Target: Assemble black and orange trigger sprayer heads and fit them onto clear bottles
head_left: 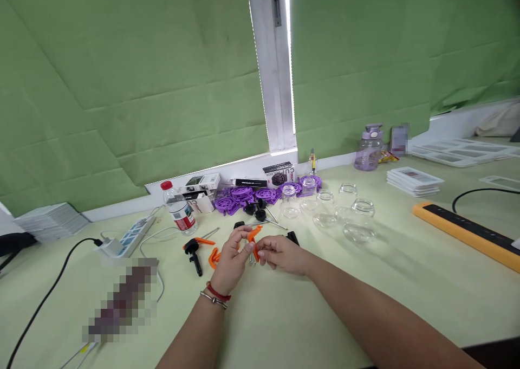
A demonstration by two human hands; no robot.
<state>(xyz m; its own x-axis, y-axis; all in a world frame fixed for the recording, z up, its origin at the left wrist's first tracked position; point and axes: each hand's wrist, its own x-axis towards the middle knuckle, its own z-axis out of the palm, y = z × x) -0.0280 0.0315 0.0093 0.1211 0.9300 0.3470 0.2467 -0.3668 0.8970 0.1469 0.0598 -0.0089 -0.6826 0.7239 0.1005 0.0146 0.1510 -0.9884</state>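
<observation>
Both forearms reach in from 6 o'clock and meet just below the middle of the pale green table (pixel 406 282). The left hand (pixel 231 260), with a red cord and a metal bangle at the wrist, angles up toward 1 o'clock, its fingers curled and its fingertips pinched on a small orange plastic piece (pixel 254 234). The right hand (pixel 282 254) comes in from 4 o'clock, knuckles up, with its fingers bent narrow onto the same piece, where thin metal pins hang below. At 9 o'clock of the hands lie a black-handled tool (pixel 194 252) and another orange part (pixel 213 258). At 12 o'clock sits a heap of purple wheels (pixel 239 196); at 2 o'clock stand clear glass cups (pixel 357 217). A water bottle (pixel 179 209) stands at 10 o'clock.
</observation>
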